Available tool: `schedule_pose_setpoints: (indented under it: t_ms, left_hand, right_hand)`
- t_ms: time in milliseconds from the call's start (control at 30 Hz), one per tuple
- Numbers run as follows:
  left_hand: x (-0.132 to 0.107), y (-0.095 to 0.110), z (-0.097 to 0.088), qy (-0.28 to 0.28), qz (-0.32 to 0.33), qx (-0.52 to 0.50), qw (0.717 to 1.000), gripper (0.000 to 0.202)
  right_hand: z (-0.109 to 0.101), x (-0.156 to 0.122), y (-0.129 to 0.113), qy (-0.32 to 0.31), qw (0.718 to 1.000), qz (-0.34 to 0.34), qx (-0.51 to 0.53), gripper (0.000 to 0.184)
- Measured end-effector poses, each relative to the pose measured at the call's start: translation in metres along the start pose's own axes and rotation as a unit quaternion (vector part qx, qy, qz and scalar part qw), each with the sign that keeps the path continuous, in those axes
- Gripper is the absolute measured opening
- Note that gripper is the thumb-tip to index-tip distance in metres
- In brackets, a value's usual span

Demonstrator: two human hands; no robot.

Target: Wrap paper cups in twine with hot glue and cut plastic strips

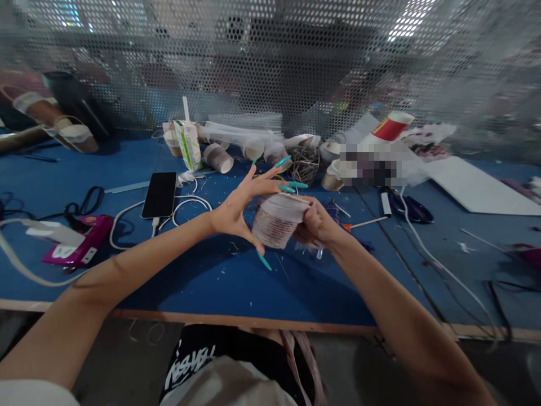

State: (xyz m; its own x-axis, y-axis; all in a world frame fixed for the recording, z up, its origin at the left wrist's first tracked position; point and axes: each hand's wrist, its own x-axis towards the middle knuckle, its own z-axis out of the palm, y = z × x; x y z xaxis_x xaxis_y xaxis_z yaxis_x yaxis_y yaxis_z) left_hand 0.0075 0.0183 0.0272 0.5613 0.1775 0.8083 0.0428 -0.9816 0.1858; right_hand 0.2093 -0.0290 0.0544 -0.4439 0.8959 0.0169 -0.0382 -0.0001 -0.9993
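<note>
A small cord-wrapped basket (pixel 275 223) with ridged brownish sides and a pale fabric band at its rim is held up tilted above the blue table, near its front middle. My right hand (pixel 316 221) is closed on the basket's right side, pinching the pale fabric at the rim. Around the left side spreads my left hand (pixel 239 208), its long turquoise-nailed fingers stretched apart. Its thumb lies by the basket's lower left edge and its fingers pass over the rim; whether they press on it I cannot tell. Some clear plastic shows under my right hand.
A black phone (pixel 159 195) on a white cable and a magenta power box (pixel 78 242) lie left. Behind stand a drink carton (pixel 189 144), similar baskets (pixel 218 157) and a coil of grey cord (pixel 305 164). A white board (pixel 482 186) lies right; a perforated metal screen (pixel 253 67) closes the back.
</note>
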Motion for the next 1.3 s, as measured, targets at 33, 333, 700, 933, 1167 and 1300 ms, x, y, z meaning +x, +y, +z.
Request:
schedule_pose_setpoints:
  t_ms: [33, 333, 700, 933, 1167, 1300]
  left_hand:
    - [0.0, 0.0, 0.001, 0.008, 0.004, -0.013, 1.0, 0.107]
    - [0.006, 0.003, -0.003, -0.04, -0.023, 0.142, 0.989, 0.084]
    - [0.004, 0.002, 0.006, -0.057, -0.02, 0.197, 0.978, 0.074]
    - [0.004, -0.009, -0.009, -0.094, -0.018, 0.187, 0.978, 0.074]
    - [0.005, -0.01, -0.016, -0.098, -0.039, 0.183, 0.977, 0.07]
    - [0.005, -0.012, -0.019, -0.092, -0.048, 0.176, 0.979, 0.068]
  right_hand:
    - [0.002, -0.001, -0.001, -0.008, 1.0, 0.007, 0.015, 0.072]
    - [0.004, 0.009, 0.005, 0.146, 0.989, -0.016, -0.004, 0.073]
    - [-0.005, 0.001, -0.004, 0.229, 0.941, -0.051, -0.243, 0.079]
    - [-0.014, -0.005, -0.022, 0.155, 0.891, -0.069, -0.421, 0.055]
    - [-0.016, -0.007, -0.029, 0.154, 0.848, -0.087, -0.499, 0.045]
    - [-0.016, -0.009, -0.037, 0.051, 0.877, -0.075, -0.472, 0.039]
